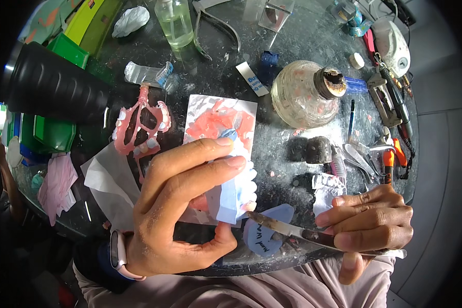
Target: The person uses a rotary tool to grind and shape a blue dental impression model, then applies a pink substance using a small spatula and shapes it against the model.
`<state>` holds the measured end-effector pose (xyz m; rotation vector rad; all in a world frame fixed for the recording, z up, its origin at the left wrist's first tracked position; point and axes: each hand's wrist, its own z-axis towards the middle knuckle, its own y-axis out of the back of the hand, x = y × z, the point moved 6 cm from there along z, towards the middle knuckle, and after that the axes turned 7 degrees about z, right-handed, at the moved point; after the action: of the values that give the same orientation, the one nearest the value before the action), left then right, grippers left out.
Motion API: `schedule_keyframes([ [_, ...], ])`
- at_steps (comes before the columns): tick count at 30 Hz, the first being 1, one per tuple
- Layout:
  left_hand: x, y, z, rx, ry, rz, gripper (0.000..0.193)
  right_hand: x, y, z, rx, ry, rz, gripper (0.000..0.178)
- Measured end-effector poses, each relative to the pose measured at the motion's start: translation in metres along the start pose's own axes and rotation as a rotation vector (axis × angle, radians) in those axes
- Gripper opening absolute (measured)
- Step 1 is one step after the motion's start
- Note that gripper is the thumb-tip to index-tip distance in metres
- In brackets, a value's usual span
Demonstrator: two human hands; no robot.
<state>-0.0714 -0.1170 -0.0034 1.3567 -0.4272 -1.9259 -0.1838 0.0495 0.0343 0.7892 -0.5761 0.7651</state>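
My left hand (185, 197), a watch at its wrist, grips a pale blue dental cast (229, 197) between thumb and fingers. White teeth line the cast's right side. In my right hand (372, 226) is a wax knife (292, 230), its handle running across the palm. The knife's stained tip touches or nearly touches the lower end of the tooth row. Below the blade lies a blue plaster piece (262, 241) with handwriting on it. Behind the cast, a white card (247, 109) carries smeared pink wax (210, 123); my left hand covers part of it.
A round glass burner (297, 97) with a charred neck stands behind the cast. Left of the card lies a pink denture framework (141, 123). At the far left is a black ribbed cylinder (61, 84). Pliers (218, 31), a bottle (174, 25) and orange-handled tools (388, 159) lie farther out.
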Motion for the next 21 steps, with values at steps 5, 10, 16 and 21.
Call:
schedule_keyframes([
  [5,0.0014,-0.0028,0.0012,0.005,-0.016,-0.010,0.063,-0.0028,0.0014,-0.0023,-0.031,-0.011,0.010,0.024],
  [10,-0.0016,-0.0001,-0.0002,0.022,-0.018,0.034,0.062,-0.0040,0.0028,-0.0006,-0.017,-0.017,0.022,0.025],
  [16,0.0002,-0.0020,0.0004,0.021,-0.024,0.023,0.061,-0.0062,0.0033,-0.0009,-0.042,-0.026,0.024,0.027],
  [21,0.0001,-0.0027,0.0002,0.015,-0.025,0.038,0.060,-0.0072,0.0056,0.0009,0.021,0.003,0.032,0.029],
])
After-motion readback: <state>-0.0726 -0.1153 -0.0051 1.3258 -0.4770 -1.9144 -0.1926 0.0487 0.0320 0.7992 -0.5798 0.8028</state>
